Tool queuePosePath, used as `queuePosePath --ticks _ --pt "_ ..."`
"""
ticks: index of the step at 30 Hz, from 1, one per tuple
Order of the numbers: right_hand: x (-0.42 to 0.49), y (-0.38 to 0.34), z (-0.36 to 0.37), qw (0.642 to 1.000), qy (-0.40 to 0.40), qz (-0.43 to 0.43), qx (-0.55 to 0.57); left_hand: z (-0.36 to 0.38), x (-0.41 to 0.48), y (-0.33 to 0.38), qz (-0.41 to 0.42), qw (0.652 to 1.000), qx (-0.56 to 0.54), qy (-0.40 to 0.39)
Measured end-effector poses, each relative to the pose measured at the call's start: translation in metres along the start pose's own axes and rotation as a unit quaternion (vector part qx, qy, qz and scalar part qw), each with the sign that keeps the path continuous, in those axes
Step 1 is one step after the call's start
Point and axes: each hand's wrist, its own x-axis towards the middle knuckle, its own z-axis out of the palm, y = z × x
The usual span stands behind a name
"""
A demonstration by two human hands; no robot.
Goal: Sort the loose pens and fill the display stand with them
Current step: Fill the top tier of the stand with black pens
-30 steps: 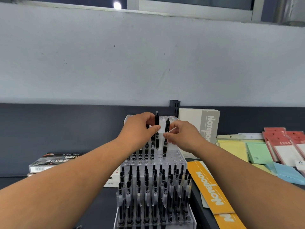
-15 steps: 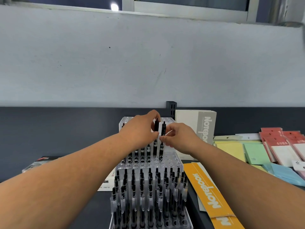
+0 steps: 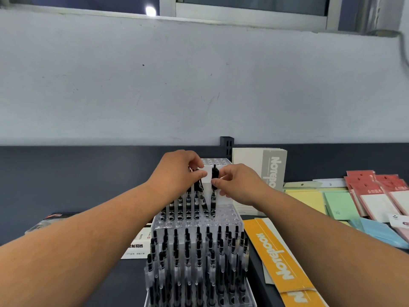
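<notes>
view from the head, looking forward and down. the upper two thirds of the frame are taken up by a pale wall point(image 3: 199, 85); below it a dark table point(image 3: 66, 173) is seen running across the full width.

at lower centre a stepped, clear display stand point(image 3: 230, 218) is shown. its lowest tier is filled with upright black pens point(image 3: 194, 262), the left part of its middle tier is stocked, and the holes of its top tier, at the back, are mostly hidden behind the hands.

to the right of the stand an orange notebook point(image 3: 278, 262) is laid flat, and a grey-banded notebook point(image 3: 259, 158) is stood upright behind it. pastel pads point(image 3: 338, 204) and red packets point(image 3: 376, 191) are spread at the right edge. a white box point(image 3: 137, 247) is partly hidden under the left forearm.

both hands are held over the middle tier, near each other. the grip of the left hand point(image 3: 177, 171) is closed round a small bunch of pens point(image 3: 200, 191), one of them tilted. the grip of the right hand point(image 3: 239, 185) is pinched on a single pen point(image 3: 214, 173), held upright, its lower end at a hole of the middle tier.
</notes>
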Motion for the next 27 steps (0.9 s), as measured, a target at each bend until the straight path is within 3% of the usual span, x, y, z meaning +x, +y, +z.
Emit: queuePosePath --ticks 8,19,27 --pt "0.002 -0.002 -0.001 0.999 0.042 -0.008 -0.004 -0.003 0.003 0.004 -0.008 0.998 -0.065 0.004" --pt "0.002 0.003 0.002 0.998 0.058 -0.027 -0.019 -0.005 0.014 0.011 -0.001 0.997 0.0 -0.071" --pt "0.0 0.002 0.002 0.998 0.06 -0.03 -0.015 0.001 0.003 0.015 0.037 0.999 -0.018 -0.029"
